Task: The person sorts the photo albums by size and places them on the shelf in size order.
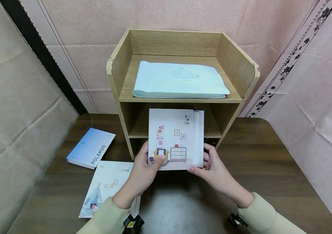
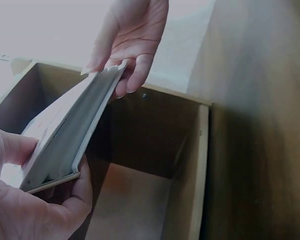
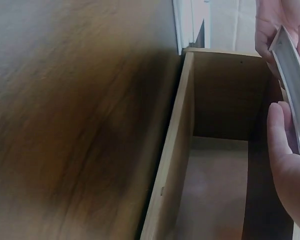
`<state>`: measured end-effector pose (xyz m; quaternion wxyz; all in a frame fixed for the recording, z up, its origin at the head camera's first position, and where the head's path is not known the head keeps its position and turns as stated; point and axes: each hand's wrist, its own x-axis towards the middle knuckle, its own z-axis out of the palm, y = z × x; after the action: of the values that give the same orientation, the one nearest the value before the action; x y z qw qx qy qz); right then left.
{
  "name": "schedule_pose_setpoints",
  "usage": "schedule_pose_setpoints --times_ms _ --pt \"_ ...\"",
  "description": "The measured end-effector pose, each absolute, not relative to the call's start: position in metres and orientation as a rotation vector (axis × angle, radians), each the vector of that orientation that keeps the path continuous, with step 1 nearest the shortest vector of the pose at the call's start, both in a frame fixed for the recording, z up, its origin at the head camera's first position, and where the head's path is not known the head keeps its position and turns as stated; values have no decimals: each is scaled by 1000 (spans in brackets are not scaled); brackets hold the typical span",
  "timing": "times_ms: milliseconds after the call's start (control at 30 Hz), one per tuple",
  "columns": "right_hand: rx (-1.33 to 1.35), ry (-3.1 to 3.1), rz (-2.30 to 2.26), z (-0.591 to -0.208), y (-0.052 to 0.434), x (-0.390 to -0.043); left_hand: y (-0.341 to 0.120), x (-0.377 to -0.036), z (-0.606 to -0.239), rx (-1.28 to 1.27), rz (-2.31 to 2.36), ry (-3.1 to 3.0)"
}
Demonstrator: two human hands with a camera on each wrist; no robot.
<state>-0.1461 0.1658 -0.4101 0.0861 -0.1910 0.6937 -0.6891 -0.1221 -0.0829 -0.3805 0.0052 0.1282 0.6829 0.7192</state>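
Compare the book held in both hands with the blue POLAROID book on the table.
The held book has a white cover with a drawn room and dresser; the POLAROID book is plain blue with black lettering. The held book is gripped by the left hand and right hand before the wooden shelf; the POLAROID book lies untouched on the table. Both are closed.

Right wrist view: the right hand [image 3: 289,165] sits at the right edge of frame, its grip on the pale edge of a thin book [image 3: 292,70], with another hand [image 3: 270,25] on the book's far end. Beneath them an open wooden shelf compartment [image 3: 215,170] shows bare inner walls and floor. A dark wood-grain surface [image 3: 75,120] fills the left half, blurred.
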Motion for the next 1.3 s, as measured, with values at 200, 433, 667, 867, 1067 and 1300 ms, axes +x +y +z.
schedule_pose_setpoints --times_ms 200,433,667,867,1067,1300 --pt "-525 2051 -2050 -406 159 -150 -92 -131 -387 369 2226 2219" --pt "-438 2056 -2061 -402 150 -152 -96 -135 -381 205 2183 2279" --pt "-379 1979 -2102 -397 143 -154 -103 -138 -376 158 2111 2328" --pt "-322 1941 -2127 -390 136 -157 -114 -135 -369 235 2089 2225" --pt "-313 1937 -2149 -386 131 -160 -120 -133 -368 291 2213 1992" --pt "-304 1898 -2197 -383 123 -166 -121 -133 -372 239 2362 1951"
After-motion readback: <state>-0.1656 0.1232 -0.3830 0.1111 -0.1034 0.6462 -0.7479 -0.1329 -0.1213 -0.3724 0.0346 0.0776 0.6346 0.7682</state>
